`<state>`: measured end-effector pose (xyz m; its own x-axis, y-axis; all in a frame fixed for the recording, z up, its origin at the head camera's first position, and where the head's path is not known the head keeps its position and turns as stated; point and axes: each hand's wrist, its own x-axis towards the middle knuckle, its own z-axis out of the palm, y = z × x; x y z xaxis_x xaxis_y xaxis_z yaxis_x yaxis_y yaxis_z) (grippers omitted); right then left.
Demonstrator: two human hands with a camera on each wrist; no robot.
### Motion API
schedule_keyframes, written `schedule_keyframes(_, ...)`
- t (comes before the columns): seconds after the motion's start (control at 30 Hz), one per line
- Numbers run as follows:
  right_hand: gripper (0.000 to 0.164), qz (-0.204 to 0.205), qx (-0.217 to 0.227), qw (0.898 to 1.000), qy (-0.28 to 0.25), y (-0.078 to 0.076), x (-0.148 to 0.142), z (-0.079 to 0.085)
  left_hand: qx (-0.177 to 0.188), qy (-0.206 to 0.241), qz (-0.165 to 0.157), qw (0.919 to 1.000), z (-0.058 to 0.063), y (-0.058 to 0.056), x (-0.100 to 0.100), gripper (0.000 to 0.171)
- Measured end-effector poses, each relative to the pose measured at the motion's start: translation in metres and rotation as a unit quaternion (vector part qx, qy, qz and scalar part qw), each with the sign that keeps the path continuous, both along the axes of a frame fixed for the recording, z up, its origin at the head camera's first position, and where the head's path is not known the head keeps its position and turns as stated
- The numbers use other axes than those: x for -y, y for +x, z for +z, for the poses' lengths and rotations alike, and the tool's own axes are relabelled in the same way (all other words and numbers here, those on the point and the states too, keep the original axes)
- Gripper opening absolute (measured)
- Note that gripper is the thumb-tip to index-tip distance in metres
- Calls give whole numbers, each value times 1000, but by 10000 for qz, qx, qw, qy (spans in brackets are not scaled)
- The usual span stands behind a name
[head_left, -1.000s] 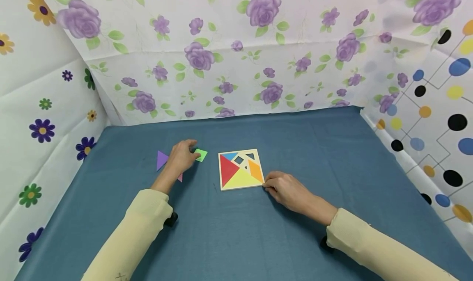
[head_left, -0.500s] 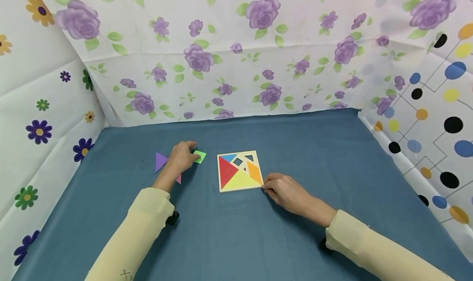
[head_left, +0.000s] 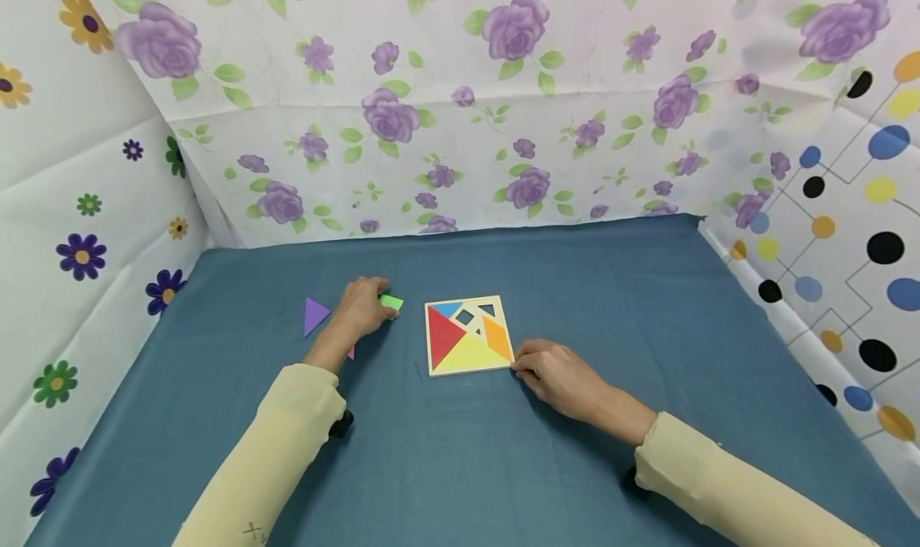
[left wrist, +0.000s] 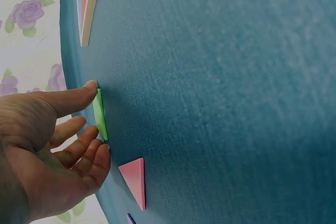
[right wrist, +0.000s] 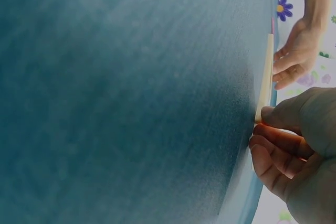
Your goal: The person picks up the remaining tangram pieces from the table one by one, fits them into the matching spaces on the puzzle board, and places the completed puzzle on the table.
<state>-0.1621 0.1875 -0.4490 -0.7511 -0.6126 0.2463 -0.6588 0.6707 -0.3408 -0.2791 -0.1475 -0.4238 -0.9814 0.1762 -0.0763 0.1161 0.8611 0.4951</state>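
My left hand (head_left: 364, 306) holds a green square tangram piece (left wrist: 100, 114) by its edges, thumb on one side and fingers on the other, low over the cloth. At the lower right corner of the wooden tangram board (head_left: 470, 302), my right hand (head_left: 557, 375) pinches the rim between thumb and fingers. In the board lie red (head_left: 443, 335), yellow (head_left: 471, 353), orange (head_left: 497, 335) and blue (head_left: 448, 308) pieces. Dark cut-outs, one square and two triangular, show near its upper right.
A purple triangle (head_left: 315, 317) lies on the blue cloth (head_left: 460, 451) left of my left hand. Close by is a pink triangle (left wrist: 134, 182), mostly covered by the wrist in the head view. Patterned sheets (head_left: 460, 164) rise behind and at both sides.
My left thumb and fingers have closed in on the green square, and the hand has shifted slightly right. My right hand and the board stay in place.
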Motion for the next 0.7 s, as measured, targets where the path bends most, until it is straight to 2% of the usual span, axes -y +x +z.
schedule_keyframes(0.43, 15, 15, -38, 10000, -21, 0, 0, -1, 217, -256, 108, 9994, 5, -1, -6, 59)
schedule_keyframes(0.7, 15, 6, -45, 10000, -52, 1, 0, -1, 450, -389, 110, 9982, 9, -7, -9, 56)
